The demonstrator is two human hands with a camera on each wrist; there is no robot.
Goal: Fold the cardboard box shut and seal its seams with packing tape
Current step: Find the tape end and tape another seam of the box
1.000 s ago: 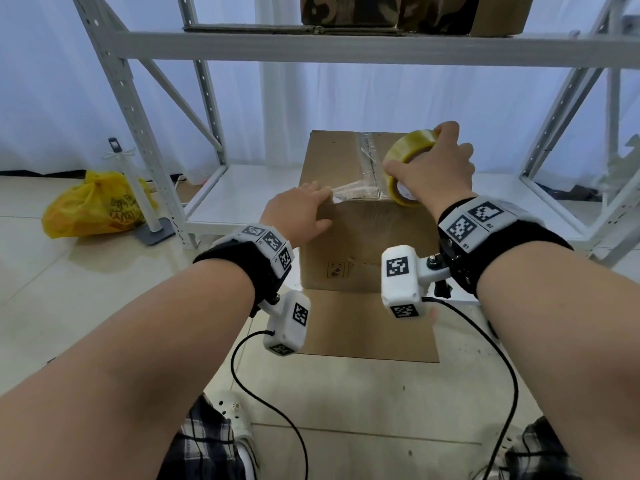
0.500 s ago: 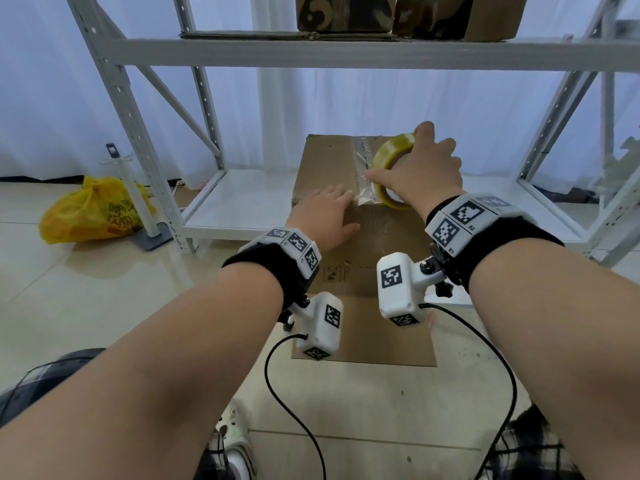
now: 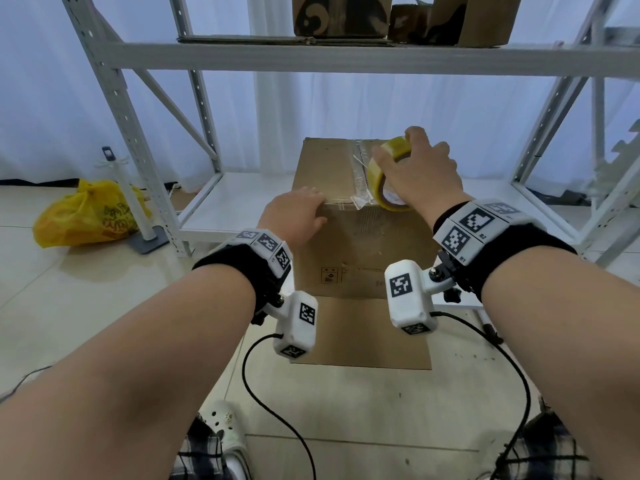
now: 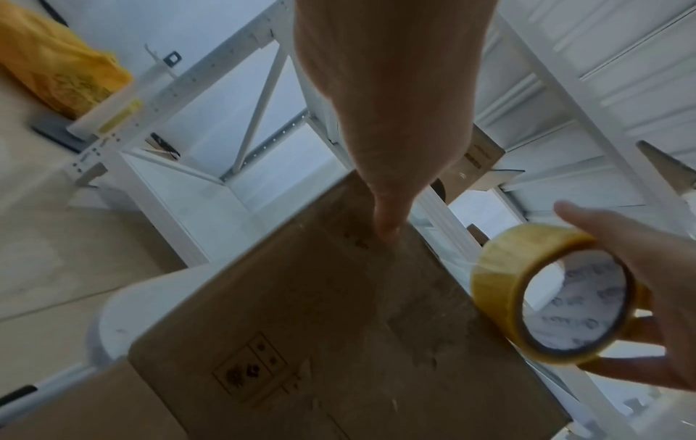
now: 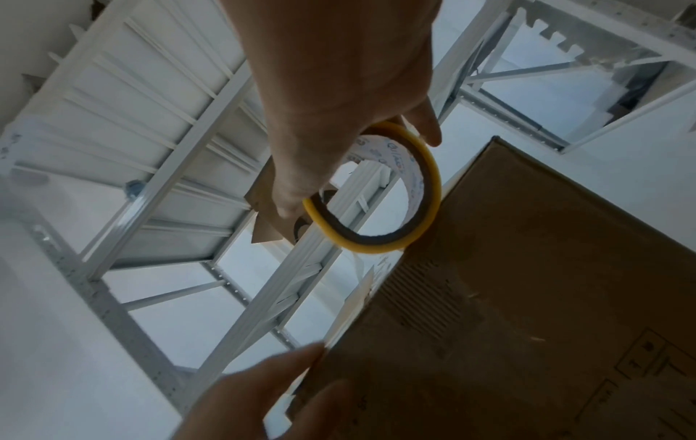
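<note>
The brown cardboard box [image 3: 363, 251] stands closed in front of me, with clear tape [image 3: 358, 164] running along its top seam and a loose end over the near edge. My right hand [image 3: 408, 161] grips the yellow tape roll [image 3: 384, 174], which is held on edge on the box top at the near edge. In the right wrist view the roll [image 5: 376, 247] touches the box [image 5: 527, 297] at its edge. My left hand [image 3: 304, 206] lies flat on the near left corner of the top, thumb down the front face. The left wrist view shows the roll [image 4: 489, 291] beside the box [image 4: 339, 327].
A white metal rack [image 3: 311, 58] surrounds the box, with more boxes [image 3: 339, 13] on its upper shelf. A yellow bag [image 3: 86, 216] and a white stand [image 3: 138, 209] sit on the floor at left. A cardboard sheet [image 3: 360, 334] lies below the box front. Cables hang from both wrists.
My left hand slid a little right along the near edge, then back toward the corner. My right hand kept hold of the roll and edged slightly left toward the seam.
</note>
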